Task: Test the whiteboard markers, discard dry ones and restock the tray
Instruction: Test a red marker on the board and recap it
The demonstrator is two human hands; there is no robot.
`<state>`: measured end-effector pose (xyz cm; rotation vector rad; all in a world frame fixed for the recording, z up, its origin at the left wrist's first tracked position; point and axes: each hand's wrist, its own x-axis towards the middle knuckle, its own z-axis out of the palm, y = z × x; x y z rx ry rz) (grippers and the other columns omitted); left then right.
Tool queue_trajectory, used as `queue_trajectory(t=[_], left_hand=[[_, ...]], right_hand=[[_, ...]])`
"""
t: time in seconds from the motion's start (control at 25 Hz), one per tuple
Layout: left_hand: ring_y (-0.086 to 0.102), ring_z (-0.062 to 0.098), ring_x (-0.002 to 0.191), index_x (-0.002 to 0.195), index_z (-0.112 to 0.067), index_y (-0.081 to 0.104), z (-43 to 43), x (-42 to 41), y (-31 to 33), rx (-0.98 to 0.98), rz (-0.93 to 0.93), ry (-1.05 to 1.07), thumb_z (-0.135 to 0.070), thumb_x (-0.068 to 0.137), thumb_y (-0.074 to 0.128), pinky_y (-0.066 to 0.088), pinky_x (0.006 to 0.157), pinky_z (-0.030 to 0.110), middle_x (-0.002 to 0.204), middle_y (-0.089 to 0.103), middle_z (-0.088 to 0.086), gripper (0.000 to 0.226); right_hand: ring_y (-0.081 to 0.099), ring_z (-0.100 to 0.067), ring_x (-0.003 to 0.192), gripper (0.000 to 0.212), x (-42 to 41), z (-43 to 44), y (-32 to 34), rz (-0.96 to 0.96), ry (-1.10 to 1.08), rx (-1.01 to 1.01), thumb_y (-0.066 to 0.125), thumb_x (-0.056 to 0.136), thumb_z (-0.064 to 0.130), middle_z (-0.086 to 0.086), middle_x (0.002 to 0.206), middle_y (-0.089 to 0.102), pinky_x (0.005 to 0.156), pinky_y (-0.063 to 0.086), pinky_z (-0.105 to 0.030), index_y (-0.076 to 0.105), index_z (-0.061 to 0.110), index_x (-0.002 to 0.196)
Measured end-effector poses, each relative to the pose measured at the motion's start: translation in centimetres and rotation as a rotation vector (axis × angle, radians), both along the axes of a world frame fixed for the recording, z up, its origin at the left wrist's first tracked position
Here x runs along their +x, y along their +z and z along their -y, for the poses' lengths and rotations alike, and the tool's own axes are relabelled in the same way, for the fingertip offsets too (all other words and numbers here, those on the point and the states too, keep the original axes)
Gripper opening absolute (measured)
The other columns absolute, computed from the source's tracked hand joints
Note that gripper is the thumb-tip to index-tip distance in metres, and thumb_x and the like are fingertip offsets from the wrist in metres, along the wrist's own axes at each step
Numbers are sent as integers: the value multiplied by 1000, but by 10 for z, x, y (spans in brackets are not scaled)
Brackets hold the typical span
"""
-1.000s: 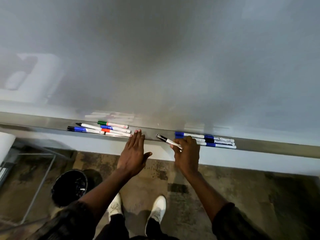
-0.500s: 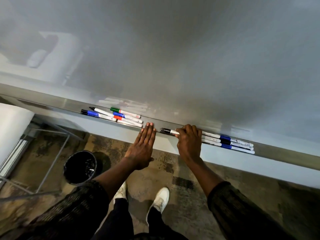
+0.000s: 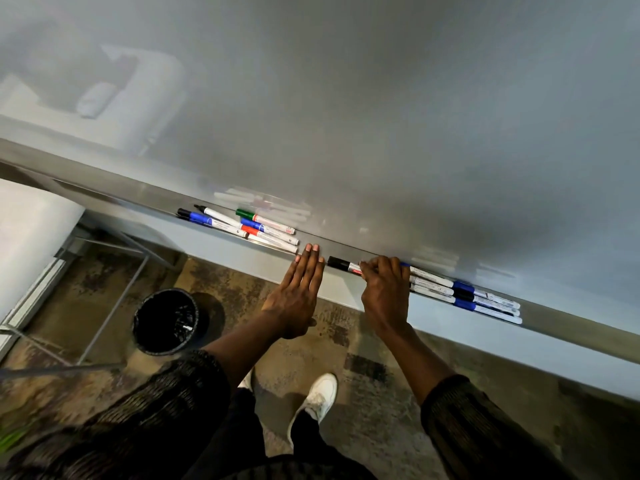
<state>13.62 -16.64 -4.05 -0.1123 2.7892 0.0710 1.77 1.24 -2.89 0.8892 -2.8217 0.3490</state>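
Note:
A black-capped marker lies along the metal tray under the whiteboard, and my right hand is closed over its white barrel. My left hand is flat with fingers straight, its tips touching the tray's front edge just left of that marker. A loose group of markers with green, blue, red and black caps lies on the tray to the left. A neat row of blue- and black-capped markers lies to the right, partly under my right hand.
A black bin with a liner stands on the floor at lower left, next to thin metal table legs. A white surface fills the left edge. My white shoes are below on patterned carpet.
My right hand has laid the black-capped marker down level on the tray, against the right-hand row. My left hand has straightened flat against the tray edge. The view has tilted.

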Motion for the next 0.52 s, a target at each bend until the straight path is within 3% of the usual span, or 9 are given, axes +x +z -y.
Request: queue_trajectory(t=[0.32, 0.52], left_hand=[[-37, 44, 156, 160, 1, -31, 6, 2, 1, 28, -1, -28, -67, 94, 66, -9, 133, 56, 166, -42, 26, 135], [-37, 38, 157, 163, -4, -29, 12, 4, 8, 119, -6, -16, -53, 105, 57, -5, 135, 53, 169, -39, 21, 114]], right_hand=[[63, -37, 98, 47, 6, 8, 2, 11, -26, 54, 85, 68, -7, -12, 101, 70, 85, 53, -50, 79, 9, 112], [63, -38, 104, 51, 8, 12, 3, 5, -33, 88, 89, 70, 1, -15, 110, 71, 90, 53, -51, 75, 9, 118]])
